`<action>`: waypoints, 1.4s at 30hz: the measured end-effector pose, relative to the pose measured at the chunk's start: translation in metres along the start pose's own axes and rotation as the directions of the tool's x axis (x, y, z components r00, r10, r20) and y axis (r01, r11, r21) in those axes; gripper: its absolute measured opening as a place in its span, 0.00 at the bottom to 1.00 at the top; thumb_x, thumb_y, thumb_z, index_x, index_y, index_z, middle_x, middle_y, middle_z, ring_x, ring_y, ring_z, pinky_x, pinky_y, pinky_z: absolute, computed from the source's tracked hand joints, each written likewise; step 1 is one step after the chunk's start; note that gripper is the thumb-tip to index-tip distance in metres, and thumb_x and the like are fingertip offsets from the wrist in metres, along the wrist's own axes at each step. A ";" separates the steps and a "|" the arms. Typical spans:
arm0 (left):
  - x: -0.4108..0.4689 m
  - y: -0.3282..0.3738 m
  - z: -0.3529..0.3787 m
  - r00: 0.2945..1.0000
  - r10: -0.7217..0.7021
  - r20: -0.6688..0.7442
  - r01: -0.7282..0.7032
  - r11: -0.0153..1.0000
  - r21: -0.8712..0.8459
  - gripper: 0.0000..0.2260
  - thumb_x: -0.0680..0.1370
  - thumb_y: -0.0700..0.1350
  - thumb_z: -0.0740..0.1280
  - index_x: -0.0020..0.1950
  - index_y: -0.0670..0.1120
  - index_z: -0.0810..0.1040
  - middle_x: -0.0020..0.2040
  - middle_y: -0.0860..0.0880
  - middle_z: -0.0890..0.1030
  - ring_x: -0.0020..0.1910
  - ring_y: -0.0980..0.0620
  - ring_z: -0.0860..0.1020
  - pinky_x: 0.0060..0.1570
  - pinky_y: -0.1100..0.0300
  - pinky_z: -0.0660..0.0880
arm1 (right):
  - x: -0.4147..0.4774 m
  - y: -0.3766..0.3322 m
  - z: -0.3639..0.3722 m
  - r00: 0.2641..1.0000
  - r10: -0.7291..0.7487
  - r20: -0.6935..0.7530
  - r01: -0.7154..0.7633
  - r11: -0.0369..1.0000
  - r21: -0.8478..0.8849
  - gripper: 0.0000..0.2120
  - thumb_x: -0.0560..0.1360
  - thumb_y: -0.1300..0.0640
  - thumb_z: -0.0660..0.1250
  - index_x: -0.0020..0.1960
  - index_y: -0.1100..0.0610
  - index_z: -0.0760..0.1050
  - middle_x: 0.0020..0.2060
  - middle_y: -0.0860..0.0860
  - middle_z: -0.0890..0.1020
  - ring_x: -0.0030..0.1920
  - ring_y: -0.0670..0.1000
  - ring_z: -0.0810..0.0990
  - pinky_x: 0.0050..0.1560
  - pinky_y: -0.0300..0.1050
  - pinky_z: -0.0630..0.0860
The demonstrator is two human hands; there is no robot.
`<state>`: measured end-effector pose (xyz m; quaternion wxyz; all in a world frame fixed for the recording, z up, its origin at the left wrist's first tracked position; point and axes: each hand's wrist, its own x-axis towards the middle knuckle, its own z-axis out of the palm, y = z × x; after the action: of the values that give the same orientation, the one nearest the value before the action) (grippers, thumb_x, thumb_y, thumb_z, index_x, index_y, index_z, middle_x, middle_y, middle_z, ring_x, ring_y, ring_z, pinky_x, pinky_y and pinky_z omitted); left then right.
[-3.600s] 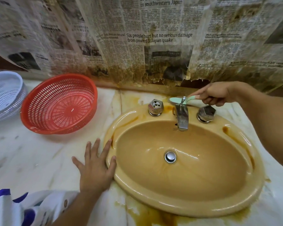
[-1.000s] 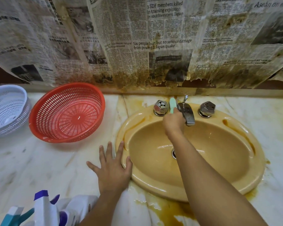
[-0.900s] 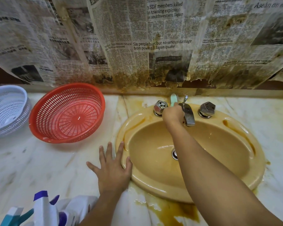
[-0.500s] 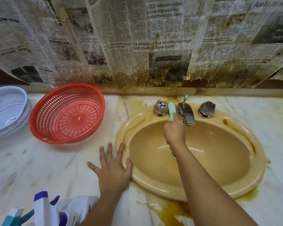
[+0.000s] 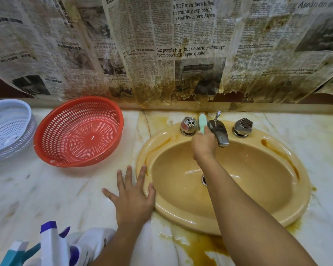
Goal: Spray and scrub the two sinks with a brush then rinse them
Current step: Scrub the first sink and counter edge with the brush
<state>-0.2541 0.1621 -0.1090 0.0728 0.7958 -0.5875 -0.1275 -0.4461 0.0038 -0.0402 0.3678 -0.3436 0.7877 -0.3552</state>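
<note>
A tan oval sink [image 5: 288, 192] with brown stains is set in a marble counter. My right hand [image 5: 203, 145] grips a pale green brush [image 5: 202, 123] whose head points away, on the sink's back ledge between the left tap knob [image 5: 188, 125] and the metal spout [image 5: 219, 132]. The bristles are hidden. My left hand [image 5: 133, 196] rests flat with spread fingers on the counter, fingertips touching the sink's left rim. Spray bottles [image 5: 52, 244] stand at the lower left edge. My right forearm covers most of the drain [image 5: 203, 179].
A red plastic colander [image 5: 79, 131] and a white one [image 5: 8, 127] lie on the marble counter [image 5: 46, 192] to the left. Stained newspaper [image 5: 181, 50] covers the wall behind. A right tap knob [image 5: 243, 127] sits beyond the spout. Brown puddles stain the counter in front.
My right hand moved from behind the spout, on its right, to the spout's left side, then slid the brush back and forth on the back ledge. My left hand stayed put.
</note>
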 end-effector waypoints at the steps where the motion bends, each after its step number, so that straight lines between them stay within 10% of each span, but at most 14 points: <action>1: 0.000 0.000 0.000 1.000 0.000 -0.001 0.000 1.000 -0.001 0.30 0.78 0.66 0.45 0.82 0.67 0.49 0.84 0.51 0.53 0.83 0.47 0.42 0.71 0.23 0.42 | 0.003 -0.003 -0.001 0.999 0.037 0.015 -0.038 0.997 0.070 0.25 0.78 0.59 0.55 0.73 0.46 0.71 0.52 0.56 0.79 0.44 0.61 0.78 0.36 0.54 0.82; 5: 0.000 0.000 0.000 1.000 0.000 -0.005 0.000 1.000 0.006 0.30 0.78 0.66 0.45 0.82 0.67 0.49 0.84 0.51 0.53 0.83 0.46 0.43 0.71 0.22 0.42 | -0.013 0.008 -0.015 0.960 0.230 0.159 -0.273 0.892 0.360 0.14 0.79 0.61 0.56 0.52 0.49 0.78 0.33 0.50 0.63 0.27 0.50 0.58 0.25 0.37 0.57; 10: 0.000 0.000 0.000 1.000 0.000 -0.002 0.000 1.000 0.003 0.30 0.78 0.66 0.45 0.82 0.67 0.50 0.84 0.51 0.53 0.83 0.46 0.43 0.71 0.23 0.42 | -0.028 0.027 -0.018 0.955 0.221 0.200 -0.295 0.793 0.533 0.18 0.82 0.58 0.59 0.66 0.44 0.78 0.29 0.47 0.60 0.24 0.48 0.56 0.26 0.38 0.54; 15: 0.000 0.000 0.000 1.000 -0.001 -0.008 0.001 1.000 0.001 0.30 0.78 0.66 0.45 0.81 0.67 0.50 0.84 0.51 0.54 0.83 0.46 0.44 0.71 0.23 0.42 | -0.026 0.025 -0.016 0.984 0.145 0.106 -0.175 0.909 0.378 0.18 0.82 0.53 0.60 0.70 0.41 0.77 0.44 0.51 0.74 0.30 0.52 0.65 0.23 0.38 0.62; 20: 0.000 0.001 0.000 1.000 -0.002 -0.011 0.002 1.000 -0.006 0.30 0.78 0.66 0.45 0.81 0.67 0.51 0.84 0.51 0.54 0.83 0.46 0.44 0.71 0.23 0.42 | -0.043 0.040 -0.029 0.986 0.121 0.117 -0.148 0.954 0.261 0.19 0.82 0.52 0.60 0.71 0.38 0.74 0.37 0.50 0.74 0.30 0.52 0.67 0.24 0.40 0.65; 26: 0.000 0.001 0.001 1.000 0.002 -0.011 -0.002 1.000 -0.002 0.30 0.78 0.65 0.45 0.82 0.67 0.50 0.84 0.51 0.53 0.83 0.47 0.43 0.71 0.23 0.42 | -0.023 0.014 -0.019 0.997 -0.064 0.037 0.066 0.996 -0.060 0.24 0.81 0.53 0.58 0.76 0.49 0.69 0.64 0.54 0.79 0.58 0.61 0.79 0.57 0.57 0.80; 32: 0.000 0.000 0.001 1.000 0.006 -0.008 -0.006 1.000 -0.007 0.30 0.79 0.66 0.45 0.82 0.67 0.49 0.84 0.51 0.53 0.83 0.46 0.42 0.72 0.23 0.41 | -0.022 0.008 -0.019 0.994 -0.111 -0.003 0.103 0.932 -0.347 0.23 0.83 0.57 0.55 0.78 0.54 0.65 0.63 0.60 0.77 0.62 0.63 0.76 0.54 0.52 0.74; 42: 0.001 -0.002 0.000 1.000 0.022 -0.007 -0.022 1.000 -0.002 0.30 0.79 0.66 0.45 0.82 0.66 0.48 0.84 0.49 0.53 0.83 0.45 0.42 0.70 0.22 0.43 | -0.022 0.022 -0.015 0.988 -0.149 0.046 0.156 0.939 -0.306 0.23 0.84 0.56 0.56 0.78 0.50 0.65 0.59 0.61 0.78 0.59 0.63 0.76 0.54 0.53 0.75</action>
<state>-0.2515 0.1619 -0.1098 0.0769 0.7896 -0.5959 -0.1247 -0.4538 0.0374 -0.0431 0.2895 -0.4608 0.8004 -0.2514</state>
